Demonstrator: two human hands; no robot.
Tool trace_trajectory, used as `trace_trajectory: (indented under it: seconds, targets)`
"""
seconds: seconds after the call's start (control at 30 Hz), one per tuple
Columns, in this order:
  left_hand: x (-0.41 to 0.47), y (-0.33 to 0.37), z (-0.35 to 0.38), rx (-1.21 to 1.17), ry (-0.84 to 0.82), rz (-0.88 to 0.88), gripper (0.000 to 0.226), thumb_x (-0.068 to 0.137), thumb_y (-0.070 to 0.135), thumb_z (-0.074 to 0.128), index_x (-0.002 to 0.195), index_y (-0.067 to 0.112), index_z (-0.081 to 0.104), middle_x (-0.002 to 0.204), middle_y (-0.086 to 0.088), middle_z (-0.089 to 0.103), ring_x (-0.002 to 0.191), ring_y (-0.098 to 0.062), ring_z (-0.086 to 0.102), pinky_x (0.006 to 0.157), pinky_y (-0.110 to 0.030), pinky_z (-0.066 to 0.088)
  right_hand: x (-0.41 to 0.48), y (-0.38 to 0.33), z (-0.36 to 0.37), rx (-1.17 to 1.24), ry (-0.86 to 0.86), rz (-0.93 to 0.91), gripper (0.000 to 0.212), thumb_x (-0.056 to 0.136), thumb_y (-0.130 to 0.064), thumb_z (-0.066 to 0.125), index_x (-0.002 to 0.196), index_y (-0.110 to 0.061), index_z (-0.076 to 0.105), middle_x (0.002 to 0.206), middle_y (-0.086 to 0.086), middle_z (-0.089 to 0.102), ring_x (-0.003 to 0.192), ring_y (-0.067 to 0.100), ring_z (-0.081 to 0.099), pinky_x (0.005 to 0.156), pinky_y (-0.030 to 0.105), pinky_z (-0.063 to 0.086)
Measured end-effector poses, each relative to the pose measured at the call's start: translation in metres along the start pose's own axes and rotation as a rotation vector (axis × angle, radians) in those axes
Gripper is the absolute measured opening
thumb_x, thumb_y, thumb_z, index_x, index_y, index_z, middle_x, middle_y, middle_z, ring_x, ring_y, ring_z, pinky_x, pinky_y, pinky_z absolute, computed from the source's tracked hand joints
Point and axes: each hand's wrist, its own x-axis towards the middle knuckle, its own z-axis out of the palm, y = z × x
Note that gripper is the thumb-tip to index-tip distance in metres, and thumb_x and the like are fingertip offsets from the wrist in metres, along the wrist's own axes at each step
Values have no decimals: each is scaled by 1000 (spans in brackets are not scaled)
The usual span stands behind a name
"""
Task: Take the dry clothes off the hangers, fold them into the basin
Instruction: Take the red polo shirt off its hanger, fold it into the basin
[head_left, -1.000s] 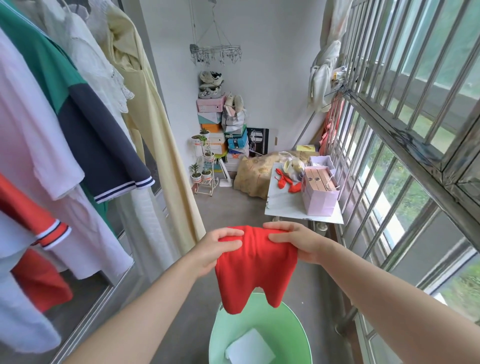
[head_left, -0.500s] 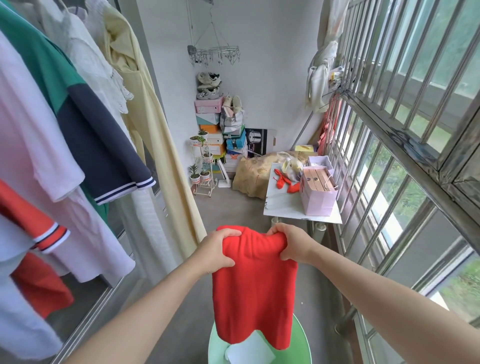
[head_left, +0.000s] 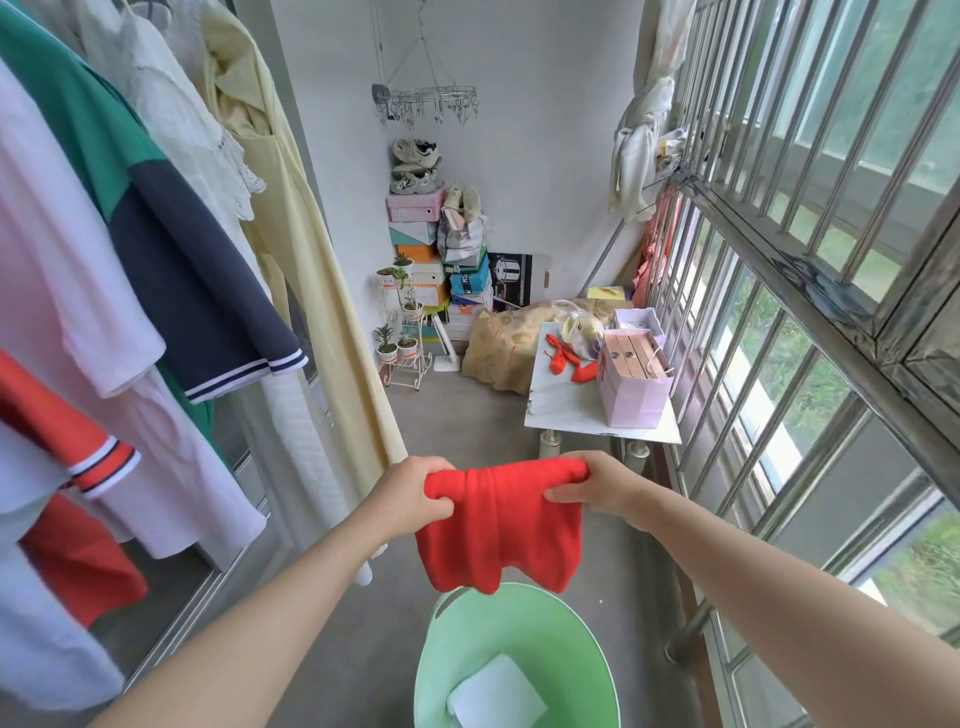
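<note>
red garment (head_left: 498, 519) folded shorter | green basin (head_left: 519, 618) below | table (head_left: 563, 408) ahead

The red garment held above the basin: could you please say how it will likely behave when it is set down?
Probably floppy: the red garment sags and bunches between the left hand and right hand. Likely light, since a grip on its top edge alone carries it. It may slump into the green basin rather than keep a fold.

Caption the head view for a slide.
A red garment, gripped by the left hand and right hand, hangs over the basin holding a folded white cloth.
</note>
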Motion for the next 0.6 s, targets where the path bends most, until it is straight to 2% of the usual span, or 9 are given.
trace_trajectory:
  seconds: [0.1,0.17,0.23,0.3,0.33,0.43,0.47,0.53,0.6]
  targets:
    - [-4,2,-6,-183,-21,-62,23,60,23,56,77,9,62,65,2,50,60,-12,46,60,-28,37,-7,5,3,309,-68,19,20,90,-13,63,108,-6,65,107,7,69,94,14,65,87,21,50]
    - [-4,3,-9,-279,-32,-103,30,59,29,63,69,2,54,67,-2,41,61,-13,41,58,-29,31,-10,4,7,419,-68,51,23,96,-23,53,108,-8,65,104,3,71,90,9,67,80,16,51]
    - [-4,0,-10,-434,-57,-139,44,56,36,68,77,-2,59,80,-5,51,71,-16,50,65,-30,38,-9,1,10,550,-17,109,29,99,-28,46,103,-7,65,95,4,71,81,9,67,74,19,54]
    - [-5,-1,-10,-659,-127,-211,57,57,32,73,101,-2,65,96,-9,64,84,-18,61,77,-31,46,-8,-3,12,657,21,178,31,100,-30,44,100,-7,64,89,7,70,77,15,66,78,29,54]
    - [-5,-2,-8,-753,-156,-245,55,59,28,73,104,-2,65,93,-10,68,80,-18,64,74,-27,48,-7,-4,13,689,25,224,31,99,-31,45,99,-6,64,89,9,69,78,18,65,80,33,53]
    - [-7,-2,-4,-960,-176,-340,35,66,27,65,97,10,65,77,-5,70,62,-14,65,54,-21,49,-7,-2,16,789,-2,389,35,98,-37,47,97,-6,65,80,9,71,73,20,66,75,34,54]
    - [-5,-6,-1,-1003,-180,-375,32,67,29,65,95,13,66,77,-5,70,63,-15,65,56,-23,48,-7,0,16,825,-19,423,37,97,-39,48,99,-6,66,77,8,71,71,19,67,73,33,53]
    - [-4,-9,5,-1078,-156,-470,21,76,32,65,90,15,66,75,-4,70,63,-17,65,62,-26,46,-6,6,17,914,-50,425,42,95,-43,47,110,-8,65,85,8,72,79,19,66,79,34,52]
    - [-5,-11,10,-1171,-90,-573,19,91,27,55,83,12,64,63,-4,70,53,-16,66,55,-21,51,-10,11,16,983,-115,380,50,93,-50,48,116,-10,66,100,10,72,94,22,66,92,36,48]
